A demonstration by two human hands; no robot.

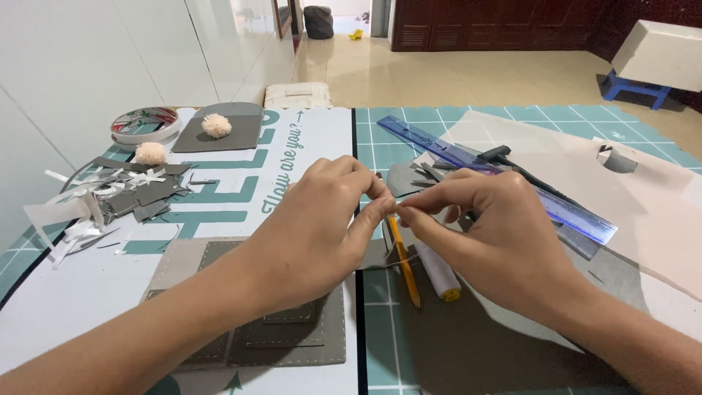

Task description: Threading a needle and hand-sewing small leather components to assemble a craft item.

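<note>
Thread (398, 212) — we are pinching it between left hand (322, 219) and right hand (482, 227); stitched grey felt pieces (285, 329) at 7 o'clock are lying finished — needle unseen.

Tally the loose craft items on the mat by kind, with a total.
Fluffy pompoms: 2, one on a grey felt piece, one beside the scraps
Round tape roll: 1
Blue ruler: 1
Yellow pencil: 1
White thread spool: 1
Total: 6
</note>
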